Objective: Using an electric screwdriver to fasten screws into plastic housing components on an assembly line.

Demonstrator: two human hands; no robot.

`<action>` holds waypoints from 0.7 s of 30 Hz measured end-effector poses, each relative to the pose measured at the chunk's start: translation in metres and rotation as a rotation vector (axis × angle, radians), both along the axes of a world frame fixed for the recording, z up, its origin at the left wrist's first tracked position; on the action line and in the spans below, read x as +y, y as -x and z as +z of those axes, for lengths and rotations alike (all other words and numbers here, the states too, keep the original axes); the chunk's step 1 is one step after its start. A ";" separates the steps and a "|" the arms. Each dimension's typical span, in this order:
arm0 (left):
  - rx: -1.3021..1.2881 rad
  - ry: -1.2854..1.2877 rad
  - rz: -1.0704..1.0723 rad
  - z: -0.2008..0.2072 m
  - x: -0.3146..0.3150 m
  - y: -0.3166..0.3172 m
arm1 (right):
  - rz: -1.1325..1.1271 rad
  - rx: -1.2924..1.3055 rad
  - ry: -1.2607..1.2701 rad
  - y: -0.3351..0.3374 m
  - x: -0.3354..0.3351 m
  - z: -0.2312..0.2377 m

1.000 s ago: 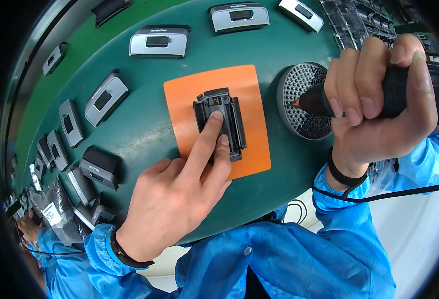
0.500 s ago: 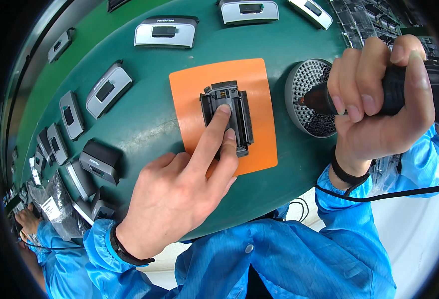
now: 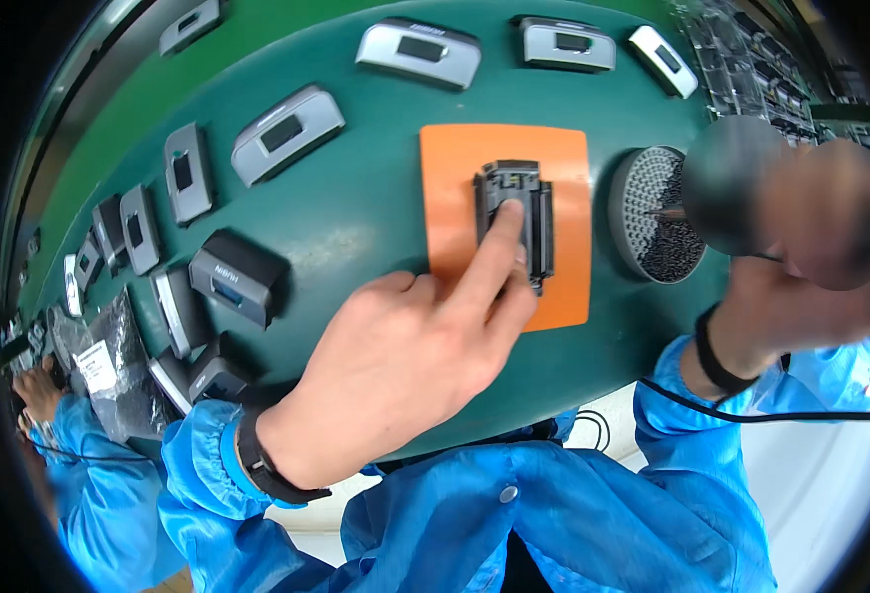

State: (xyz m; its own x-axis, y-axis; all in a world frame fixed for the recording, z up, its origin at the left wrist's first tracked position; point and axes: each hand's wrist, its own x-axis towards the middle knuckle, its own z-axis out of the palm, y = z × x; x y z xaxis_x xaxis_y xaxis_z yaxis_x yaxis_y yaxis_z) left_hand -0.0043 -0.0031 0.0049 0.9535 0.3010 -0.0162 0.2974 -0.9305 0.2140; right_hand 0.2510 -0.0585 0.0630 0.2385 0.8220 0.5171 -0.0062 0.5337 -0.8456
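Note:
On an orange mat (image 3: 445,208) lies a black plastic device housing (image 3: 542,232) with a long channel and small metal contacts near its far end. My left hand (image 3: 395,356) steadies it, index finger pressed into the channel and thumb along the near right part; the other fingers are curled. My right hand (image 3: 811,267), blurred by motion, is closed around a dark electric screwdriver (image 3: 737,188). The screwdriver's bit is over a round grey screw tray (image 3: 621,222), right of the mat. Small black screws (image 3: 670,252) lie heaped in the tray's right part.
Several silver-and-black devices (image 3: 287,133) stand in an arc along the green table (image 3: 356,198). A plastic bag (image 3: 119,376) lies at the left, near another person's hand (image 3: 40,390). Clear trays with dark parts (image 3: 761,74) stand far right. A cord (image 3: 781,417) runs from my right wristband.
The view has shifted, so the table things appear farther right. My right hand and the screwdriver now blur and have tilted over the tray. My left finger stays on the housing.

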 end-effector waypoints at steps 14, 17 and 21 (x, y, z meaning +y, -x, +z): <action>-0.208 -0.053 0.026 -0.017 0.000 0.002 | 0.238 -0.068 -0.056 0.052 0.049 -0.029; -0.222 -0.044 0.026 -0.014 0.000 0.002 | 0.244 -0.085 -0.054 0.055 0.051 -0.033; -0.182 -0.012 0.052 -0.016 -0.002 0.002 | 0.256 -0.100 -0.056 0.058 0.054 -0.036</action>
